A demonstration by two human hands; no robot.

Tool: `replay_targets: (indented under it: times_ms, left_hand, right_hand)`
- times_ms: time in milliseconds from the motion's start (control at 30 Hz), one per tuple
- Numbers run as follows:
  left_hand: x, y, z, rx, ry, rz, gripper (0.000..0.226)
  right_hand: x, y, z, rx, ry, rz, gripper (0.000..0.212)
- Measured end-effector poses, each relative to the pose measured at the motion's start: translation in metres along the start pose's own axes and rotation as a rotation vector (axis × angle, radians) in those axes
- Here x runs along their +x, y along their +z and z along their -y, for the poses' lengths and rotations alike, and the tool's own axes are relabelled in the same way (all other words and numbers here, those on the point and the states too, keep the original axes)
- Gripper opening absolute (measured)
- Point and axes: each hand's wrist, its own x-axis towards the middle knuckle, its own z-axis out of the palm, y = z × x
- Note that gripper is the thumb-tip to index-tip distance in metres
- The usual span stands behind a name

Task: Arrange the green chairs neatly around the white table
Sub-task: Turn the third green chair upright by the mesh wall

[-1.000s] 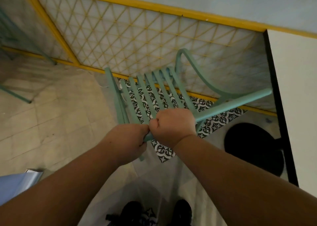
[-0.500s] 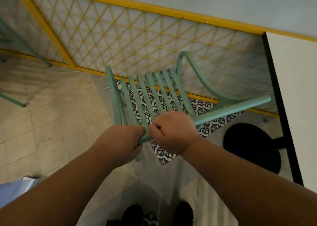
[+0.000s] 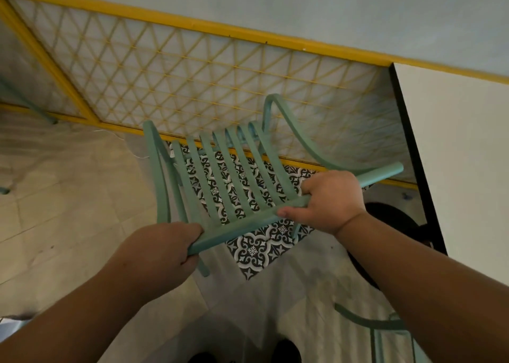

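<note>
The left grip [image 3: 162, 249] and the right grip [image 3: 330, 200] are each clenched round the top rail [image 3: 248, 226] of the green chair [image 3: 228, 175], well apart along it, which suits steering. Use that spread to move both ends evenly and bring the seat square to the edge of the white counter [image 3: 454, 147] without knocking its black base [image 3: 391, 219]. The chair stands just left of the counter, close before a yellow lattice screen [image 3: 192, 73], over patterned floor tiles [image 3: 256, 249]. It is painted mint green, with a slatted back and curved arms; whether its legs are off the floor is hard to tell. Part of a second green chair [image 3: 366, 320] shows at lower right
</note>
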Motion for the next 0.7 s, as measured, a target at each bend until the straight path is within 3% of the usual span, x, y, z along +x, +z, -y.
replay_targets:
  times_ms: [200, 300, 400, 467, 567, 700]
  left_hand:
    - [-0.001, -0.007, -0.02, 0.012, -0.104, -0.004, 0.026]
    - [0.007, -0.02, -0.058, -0.063, -0.132, -0.13, 0.029]
    - [0.024, -0.03, -0.101, -0.073, -0.004, -0.173, 0.068]
    - [0.041, -0.031, -0.119, -0.047, 0.06, -0.188, 0.079]
    - [0.062, -0.02, -0.129, -0.082, 0.036, -0.156, 0.07]
    - [0.079, 0.001, -0.129, -0.14, -0.013, -0.201, 0.019]
  right_hand:
    - [0.002, 0.008, -0.006, 0.017, 0.011, -0.024, 0.103]
    - [0.001, 0.009, -0.008, 0.015, 0.005, -0.019, 0.101]
    - [0.001, 0.009, -0.008, 0.006, 0.002, -0.041, 0.107]
    - [0.001, 0.01, -0.007, 0.023, 0.007, -0.069, 0.105]
    - [0.002, 0.015, -0.008, 0.021, 0.012, -0.145, 0.085]
    - [0.003, 0.02, -0.01, 0.001, -0.009, -0.173, 0.084]
